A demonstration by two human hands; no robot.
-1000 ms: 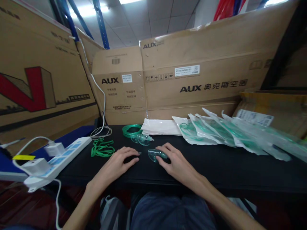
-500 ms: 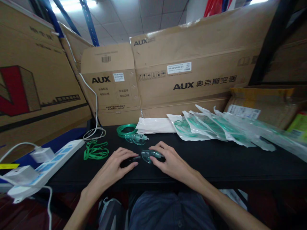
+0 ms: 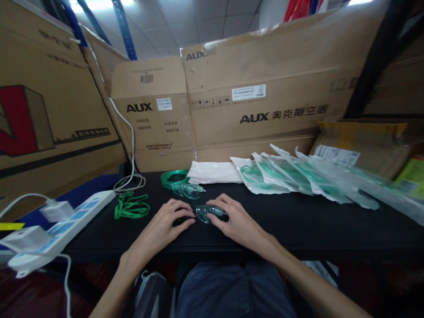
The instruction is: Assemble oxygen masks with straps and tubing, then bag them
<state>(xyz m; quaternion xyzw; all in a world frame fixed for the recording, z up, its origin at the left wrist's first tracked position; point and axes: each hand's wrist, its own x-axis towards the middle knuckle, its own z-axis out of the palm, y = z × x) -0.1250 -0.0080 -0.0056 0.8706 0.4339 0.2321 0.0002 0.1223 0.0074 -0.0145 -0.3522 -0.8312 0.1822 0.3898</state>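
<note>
Both hands rest on a black table (image 3: 298, 221). My right hand (image 3: 235, 221) curls its fingers over a clear green-tinted plastic mask (image 3: 203, 213), holding it against the tabletop. My left hand (image 3: 164, 225) lies just to the left of the mask with its fingers bent around a small dark object that I cannot make out. A second clear mask (image 3: 187, 191) lies a little farther back, beside a coil of green tubing (image 3: 174, 178). Loose green straps (image 3: 131, 206) lie to the left.
A row of sealed plastic packets (image 3: 298, 176) with green contents fans across the table's right side, next to a white packet (image 3: 215, 172). A white power strip (image 3: 62, 227) with plugged chargers sits at the left. Large cardboard boxes (image 3: 258, 97) wall in the back.
My left hand has slid a little to the right, closer to the mask. My right hand keeps its hold on the mask. The view has shifted slightly.
</note>
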